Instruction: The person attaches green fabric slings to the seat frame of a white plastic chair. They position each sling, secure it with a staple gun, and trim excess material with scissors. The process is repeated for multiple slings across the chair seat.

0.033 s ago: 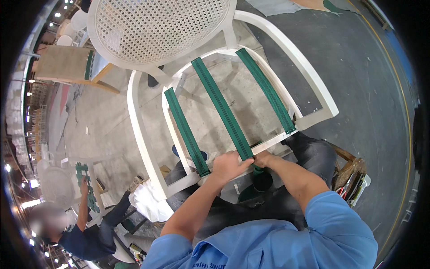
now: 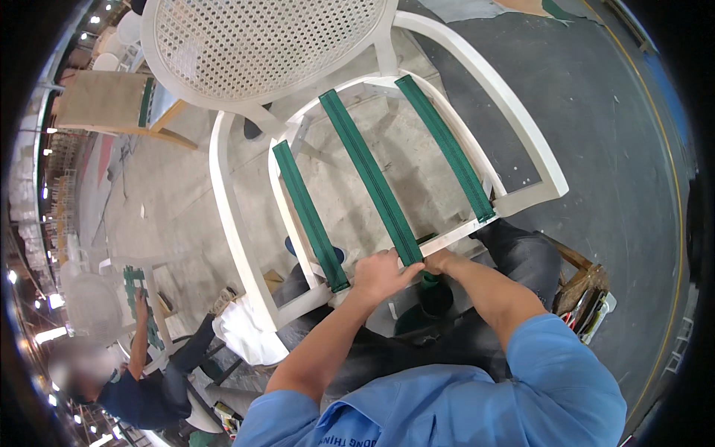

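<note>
Middle green webbing strap (image 2: 371, 177) crossed the white armchair frame (image 2: 511, 115) to its front rail (image 2: 456, 235), where my left hand (image 2: 381, 277) had its fingers clamped; my right hand (image 2: 445, 263) sat beside the strap's near end, its hidden fingers' state I couldn't tell.

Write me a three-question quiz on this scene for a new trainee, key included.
1. Count: how many green straps span the seat frame of the white chair?
2. True or false: the person's left hand is on the chair's woven back.
3. Choose one: both hands, left and right hand, are at the near end of which strap, as seen in the picture?
A) the left one
B) the middle one
C) the right one

Key:
1. Three.
2. False; it is at the front rail of the seat frame.
3. B, the middle strap.
</note>
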{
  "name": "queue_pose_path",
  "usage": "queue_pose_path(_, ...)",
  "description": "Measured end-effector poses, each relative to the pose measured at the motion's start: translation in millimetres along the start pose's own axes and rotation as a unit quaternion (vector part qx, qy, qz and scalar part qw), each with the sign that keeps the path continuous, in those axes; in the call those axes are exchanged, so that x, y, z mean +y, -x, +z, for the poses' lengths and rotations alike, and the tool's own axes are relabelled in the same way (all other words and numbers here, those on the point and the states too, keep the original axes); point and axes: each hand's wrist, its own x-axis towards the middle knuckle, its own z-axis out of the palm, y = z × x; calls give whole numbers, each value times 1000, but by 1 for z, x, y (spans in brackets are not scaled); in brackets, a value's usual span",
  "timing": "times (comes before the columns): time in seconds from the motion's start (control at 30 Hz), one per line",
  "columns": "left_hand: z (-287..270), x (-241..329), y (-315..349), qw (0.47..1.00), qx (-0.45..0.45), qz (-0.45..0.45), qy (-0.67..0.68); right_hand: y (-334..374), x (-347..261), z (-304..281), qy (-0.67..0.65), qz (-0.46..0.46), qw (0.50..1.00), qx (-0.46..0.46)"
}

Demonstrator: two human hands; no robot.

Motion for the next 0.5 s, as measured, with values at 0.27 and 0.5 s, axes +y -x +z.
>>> queue_pose_path(0.27, -3, 7, -3, 996, -38, -65, -45, -12, -1, 9, 25, -6, 999, 45)
queue_pose_path(0.5, -10, 9, 0, 993, -53, -83, -59, 27, -5, 0, -142, 138, 968, 153)
